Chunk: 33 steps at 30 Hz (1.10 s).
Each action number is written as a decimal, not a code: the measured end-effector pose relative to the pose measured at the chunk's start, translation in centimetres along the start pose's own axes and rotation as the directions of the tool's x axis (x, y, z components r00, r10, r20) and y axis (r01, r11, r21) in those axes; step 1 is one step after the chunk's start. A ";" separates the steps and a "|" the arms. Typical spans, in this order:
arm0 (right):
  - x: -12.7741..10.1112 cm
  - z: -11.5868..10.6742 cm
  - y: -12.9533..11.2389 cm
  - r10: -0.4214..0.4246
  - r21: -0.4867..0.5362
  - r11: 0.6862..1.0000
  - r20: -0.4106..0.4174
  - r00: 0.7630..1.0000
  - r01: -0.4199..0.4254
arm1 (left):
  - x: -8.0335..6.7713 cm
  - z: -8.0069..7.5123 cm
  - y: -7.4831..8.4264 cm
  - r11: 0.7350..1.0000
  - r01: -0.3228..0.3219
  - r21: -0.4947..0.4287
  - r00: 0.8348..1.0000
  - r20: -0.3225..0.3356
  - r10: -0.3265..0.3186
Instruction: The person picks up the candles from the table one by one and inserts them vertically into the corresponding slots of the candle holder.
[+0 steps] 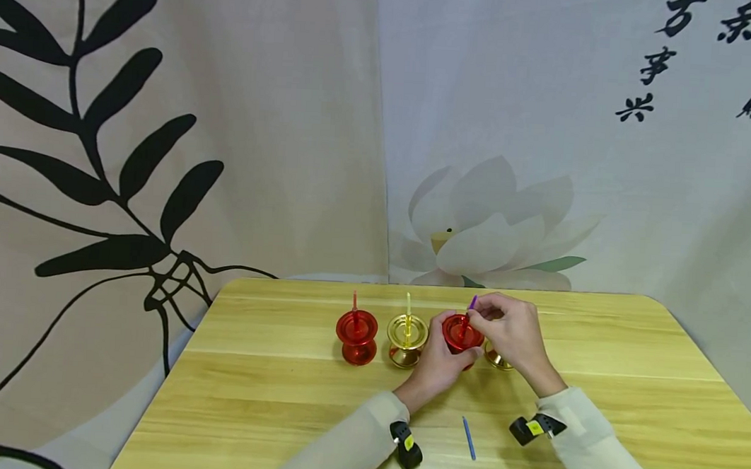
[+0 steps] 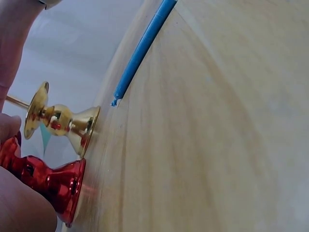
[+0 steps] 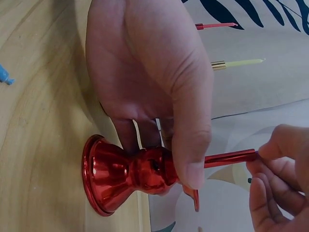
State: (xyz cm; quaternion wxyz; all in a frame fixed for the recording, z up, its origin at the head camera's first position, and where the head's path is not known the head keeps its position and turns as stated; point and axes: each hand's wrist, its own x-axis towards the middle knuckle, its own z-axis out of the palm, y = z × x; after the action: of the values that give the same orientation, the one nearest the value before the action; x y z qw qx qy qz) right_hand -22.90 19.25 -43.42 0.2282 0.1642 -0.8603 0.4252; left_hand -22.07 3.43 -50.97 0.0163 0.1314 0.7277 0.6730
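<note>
Candlestick [image 3: 147, 171] fills left grip [image 1: 442, 360]; right grip [image 1: 513, 332] pinches candle [image 1: 473, 302].

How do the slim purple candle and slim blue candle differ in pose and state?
The slim purple candle stands roughly upright at a red metallic candle holder, while the slim blue candle lies on the wooden table. The right hand pinches the purple candle; the blue candle lies untouched. Both look thin.
</note>
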 end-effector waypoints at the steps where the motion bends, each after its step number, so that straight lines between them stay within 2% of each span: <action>1: 0.0 0.0 0.0 -0.002 0.003 1.000 -0.001 1.000 0.002 | 0.0 0.0 0.0 1.000 0.001 0.002 1.000 -0.001 -0.001; 15: -0.1 0.1 0.1 0.019 0.037 0.999 -0.002 1.000 -0.018 | -0.1 0.0 0.2 0.999 0.032 -0.014 0.999 0.001 -0.032; 24: -0.6 -0.1 0.2 0.032 0.008 0.999 -0.006 0.999 -0.032 | -0.1 0.1 0.1 0.999 0.033 -0.020 0.999 -0.002 -0.033; 33: -2.7 -2.3 -1.2 0.018 -0.028 0.999 -0.021 1.000 -0.019 | -0.3 0.2 0.5 0.999 0.011 0.038 1.000 -0.027 -0.010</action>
State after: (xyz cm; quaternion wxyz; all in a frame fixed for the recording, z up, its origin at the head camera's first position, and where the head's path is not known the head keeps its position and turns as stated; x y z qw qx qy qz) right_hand -19.41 20.65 -42.82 0.2354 0.1486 -0.8652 0.4170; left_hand -21.65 3.62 -50.57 0.0075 0.1186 0.7411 0.6608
